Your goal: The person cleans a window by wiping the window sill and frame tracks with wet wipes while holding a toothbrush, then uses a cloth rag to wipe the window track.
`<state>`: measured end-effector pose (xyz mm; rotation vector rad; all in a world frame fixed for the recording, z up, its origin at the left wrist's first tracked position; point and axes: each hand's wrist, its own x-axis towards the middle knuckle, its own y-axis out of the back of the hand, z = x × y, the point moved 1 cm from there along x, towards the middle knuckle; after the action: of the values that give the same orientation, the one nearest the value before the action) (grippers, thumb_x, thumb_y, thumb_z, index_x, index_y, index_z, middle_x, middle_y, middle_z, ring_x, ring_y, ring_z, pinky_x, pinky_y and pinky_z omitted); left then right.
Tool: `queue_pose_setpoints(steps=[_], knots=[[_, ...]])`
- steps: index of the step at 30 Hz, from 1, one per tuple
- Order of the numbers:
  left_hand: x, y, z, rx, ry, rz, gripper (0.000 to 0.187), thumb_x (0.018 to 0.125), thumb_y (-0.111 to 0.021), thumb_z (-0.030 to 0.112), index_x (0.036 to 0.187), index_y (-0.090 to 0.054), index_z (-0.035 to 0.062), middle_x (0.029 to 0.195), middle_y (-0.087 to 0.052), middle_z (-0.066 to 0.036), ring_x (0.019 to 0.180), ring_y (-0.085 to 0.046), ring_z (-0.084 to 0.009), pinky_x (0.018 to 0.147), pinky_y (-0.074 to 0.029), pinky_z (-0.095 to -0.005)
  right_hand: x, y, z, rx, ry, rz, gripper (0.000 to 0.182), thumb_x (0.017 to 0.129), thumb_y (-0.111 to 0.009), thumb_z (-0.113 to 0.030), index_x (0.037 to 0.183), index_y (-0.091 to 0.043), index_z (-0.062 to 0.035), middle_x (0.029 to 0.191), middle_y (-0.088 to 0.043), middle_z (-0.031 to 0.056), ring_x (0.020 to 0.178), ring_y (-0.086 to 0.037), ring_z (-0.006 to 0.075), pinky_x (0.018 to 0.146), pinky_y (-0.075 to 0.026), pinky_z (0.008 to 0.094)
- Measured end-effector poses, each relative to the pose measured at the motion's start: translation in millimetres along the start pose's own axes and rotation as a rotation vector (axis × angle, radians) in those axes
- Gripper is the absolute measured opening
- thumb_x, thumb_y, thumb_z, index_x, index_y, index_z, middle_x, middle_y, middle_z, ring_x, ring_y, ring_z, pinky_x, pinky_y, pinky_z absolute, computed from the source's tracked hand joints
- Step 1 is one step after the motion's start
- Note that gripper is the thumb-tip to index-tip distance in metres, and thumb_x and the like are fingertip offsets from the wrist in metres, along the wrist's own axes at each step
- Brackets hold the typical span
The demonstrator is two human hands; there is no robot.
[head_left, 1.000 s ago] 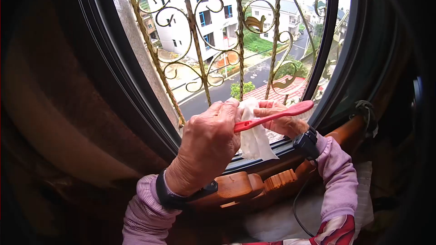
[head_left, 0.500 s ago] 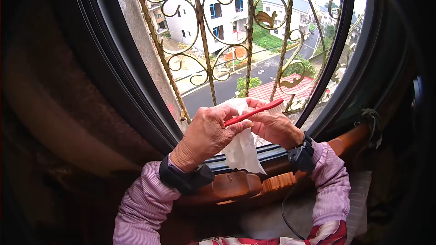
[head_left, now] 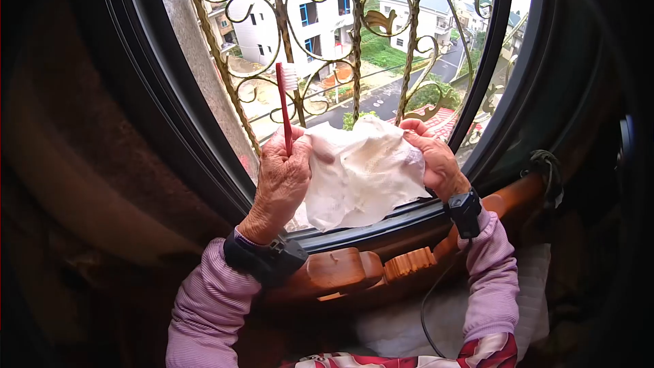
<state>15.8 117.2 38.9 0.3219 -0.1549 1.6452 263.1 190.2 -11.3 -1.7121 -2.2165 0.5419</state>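
Note:
Upright in my left hand is a red toothbrush, its white bristles at the top facing right. The same hand also pinches the left edge of a white cloth or tissue. My right hand grips the upper right edge of that white sheet between thumb and fingers. Spread between both hands, the sheet is wrinkled and faintly stained, and it hangs in front of the window's lower frame. Some fingertips of my left hand are hidden behind it.
A window with a dark frame and a twisted metal grille stands ahead. Below it is carved brown wood. Pale sheeting lies at lower right, and a dark cord hangs from my right wrist's device.
The toothbrush has turned from lying slanted across both hands to upright in my left hand. My hands have moved apart, and the white sheet, bunched before, is now spread between them.

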Motion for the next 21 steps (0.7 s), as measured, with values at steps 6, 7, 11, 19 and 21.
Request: queue_pose_setpoints(steps=[6, 7, 11, 19, 21], knots=[[1.1, -3.1, 4.5, -0.335, 0.073, 0.019, 0.012, 0.094, -0.046, 0.015, 0.091, -0.052, 0.0051, 0.058, -0.050, 0.002, 0.036, -0.031, -0.0026, 0.031, -0.027, -0.0196, -21.0, 7.5, -15.7, -0.458, -0.038, -0.060, 0.017, 0.086, -0.047, -0.006, 0.094, -0.061, -0.0020, 0.094, -0.061, 0.0062, 0.087, -0.057, 0.0140, 0.074, -0.048, 0.0269], [1.4, -3.0, 4.8, -0.381, 0.080, 0.029, 0.012, 0.095, -0.046, 0.015, 0.091, -0.052, 0.0051, 0.058, -0.049, 0.002, 0.036, -0.031, -0.0027, 0.031, -0.027, -0.0196, -23.5, 12.4, -18.2, -1.045, 0.461, -0.309, 0.027, 0.088, -0.053, -0.020, 0.105, -0.061, 0.0005, 0.094, -0.062, 0.0065, 0.087, -0.058, 0.0140, 0.074, -0.047, 0.0264], [-0.8, -3.0, 9.3, -0.458, 0.078, 0.066, 0.012, 0.095, -0.047, 0.017, 0.092, -0.052, 0.0053, 0.056, -0.046, 0.004, 0.037, -0.033, -0.0028, 0.033, -0.028, -0.0190, -31.7, 4.8, -6.6, -0.792, -0.018, -0.283, 0.067, 0.075, -0.071, -0.047, 0.120, -0.055, 0.0001, 0.100, -0.062, 0.0084, 0.092, -0.056, 0.0136, 0.083, -0.044, 0.0274], [0.5, -1.4, 3.8, -0.459, 0.021, 0.118, 0.012, 0.095, -0.047, 0.017, 0.094, -0.052, 0.0051, 0.061, -0.053, 0.000, 0.038, -0.036, -0.0044, 0.035, -0.031, -0.0202, -36.6, 16.0, 9.8, -1.426, 0.671, -0.159, 0.023, 0.070, -0.075, -0.012, 0.084, -0.064, 0.0013, 0.078, -0.054, 0.0094, 0.072, -0.056, 0.0214, 0.062, -0.044, 0.0309], [-0.9, -2.8, 5.4, -0.469, 0.012, 0.128, 0.012, 0.094, -0.047, 0.016, 0.094, -0.052, 0.0050, 0.066, -0.060, -0.003, 0.039, -0.037, -0.0042, 0.035, -0.030, -0.0194, -39.5, 26.0, -12.5, -1.185, 0.367, -0.143, 0.018, 0.073, -0.074, -0.010, 0.083, -0.065, 0.0018, 0.082, -0.055, 0.0049, 0.073, -0.055, 0.0148, 0.065, -0.044, 0.0275]])
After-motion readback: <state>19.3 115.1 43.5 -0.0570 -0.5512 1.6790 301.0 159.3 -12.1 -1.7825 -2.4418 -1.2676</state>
